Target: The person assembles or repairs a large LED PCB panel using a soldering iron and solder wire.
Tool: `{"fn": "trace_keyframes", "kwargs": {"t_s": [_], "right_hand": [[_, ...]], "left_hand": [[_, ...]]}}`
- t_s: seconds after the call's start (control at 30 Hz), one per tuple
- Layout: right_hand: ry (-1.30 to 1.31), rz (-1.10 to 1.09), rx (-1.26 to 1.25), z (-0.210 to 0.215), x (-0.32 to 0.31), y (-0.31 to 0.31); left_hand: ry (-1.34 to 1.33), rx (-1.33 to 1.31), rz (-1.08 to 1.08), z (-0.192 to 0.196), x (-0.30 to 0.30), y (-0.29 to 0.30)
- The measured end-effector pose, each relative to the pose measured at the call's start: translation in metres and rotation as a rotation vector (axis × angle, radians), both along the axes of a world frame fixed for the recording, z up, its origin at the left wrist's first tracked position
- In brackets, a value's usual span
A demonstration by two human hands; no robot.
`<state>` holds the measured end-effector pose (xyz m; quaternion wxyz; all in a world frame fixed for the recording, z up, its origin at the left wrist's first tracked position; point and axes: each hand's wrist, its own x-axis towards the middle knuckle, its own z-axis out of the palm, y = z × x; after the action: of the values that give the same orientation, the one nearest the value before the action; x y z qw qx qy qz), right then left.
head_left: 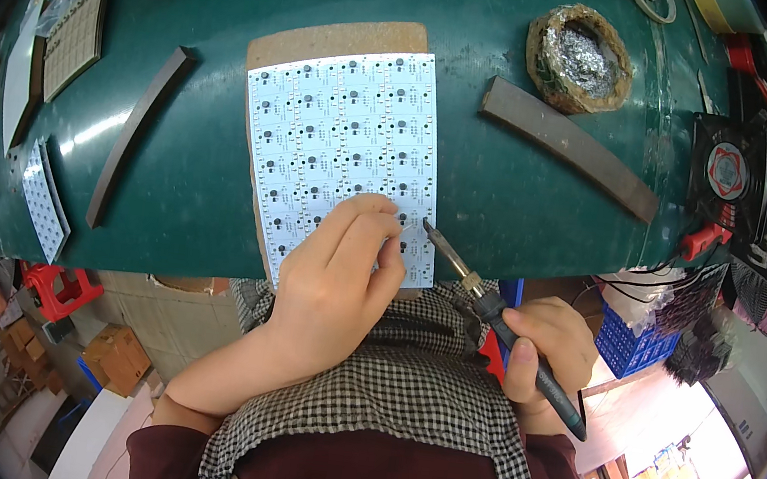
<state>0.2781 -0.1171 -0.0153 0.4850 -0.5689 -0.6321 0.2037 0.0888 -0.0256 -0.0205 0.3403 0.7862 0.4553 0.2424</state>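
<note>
A white circuit board panel (336, 154) with rows of small black round parts lies on a brown backing board (340, 41). My right hand (549, 348) grips a soldering iron (490, 304) by its dark handle. The iron's tip meets the panel near its right edge, or hovers just over it. Over the panel's lower part is my left hand (343, 263), fingers curled and pinched together close to the iron's tip. What the pinch holds, if anything, is too small to make out. The hand hides some of the lower rows.
Two dark bars (568, 152) flank the panel on the green table (190, 189). A crusted bowl of silvery metal (586, 59) stands at the far right, near a black fan-like device (727, 170). More boards (45, 201) lie left; a blue crate (632, 339) sits below right.
</note>
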Motion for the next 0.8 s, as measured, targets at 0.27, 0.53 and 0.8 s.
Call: {"fn": "trace_keyframes", "kwargs": {"t_s": [0.27, 0.53, 0.8], "right_hand": [[-0.011, 0.002, 0.012, -0.004, -0.003, 0.006], [-0.051, 0.021, 0.014, -0.001, -0.005, -0.003], [-0.025, -0.025, 0.016, 0.002, -0.005, -0.004]], "left_hand": [[0.030, 0.065, 0.011, -0.003, 0.005, -0.001], [0.047, 0.089, 0.024, -0.003, 0.002, -0.003], [-0.022, -0.044, 0.046, 0.002, -0.001, -0.002]]}}
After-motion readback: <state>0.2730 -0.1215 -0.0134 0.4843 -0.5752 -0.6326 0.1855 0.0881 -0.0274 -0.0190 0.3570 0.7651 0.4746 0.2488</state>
